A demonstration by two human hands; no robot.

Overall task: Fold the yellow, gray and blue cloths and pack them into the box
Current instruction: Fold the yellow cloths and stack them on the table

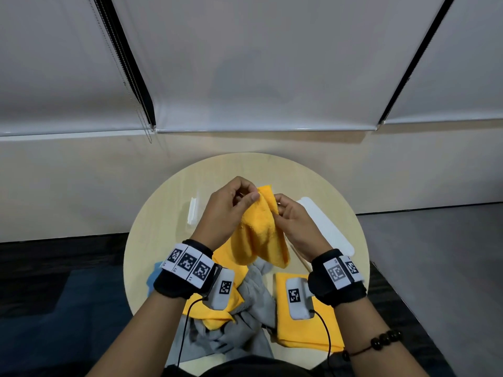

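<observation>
The yellow cloth (260, 235) hangs in the air over the middle of the round tabletop (152, 235), bunched and drooping in soft vertical folds. The left hand (227, 210) pinches its upper edge between thumb and fingertips. The right hand (296, 224) pinches the same edge just beside it, so the two grips nearly meet at the top.

To my eye the job here is finding the corners. It would go best if each hand worked along the hem to its own corner, then drew apart so the cloth falls flat and square before it is laid down and folded. Pulling from the middle of the hem would only leave it twisted.

It is a thick, fluffy pile fabric, limp and easy to crease, with a stitched border.

Below it, at 6 o'clock, a gray cloth (253, 303) lies crumpled in a heap, of the same plush kind. Another yellow one (215, 315) lies tangled over it at 7 o'clock. At 5 o'clock a folded yellow cloth (307, 333) lies flat and rectangular. A corner of the blue cloth (152, 278) peeks out at 8 o'clock. At 2 o'clock there is a smooth white piece (329, 229) with rounded corners, partly hidden. It may be the box or its lid, but I cannot tell.
</observation>
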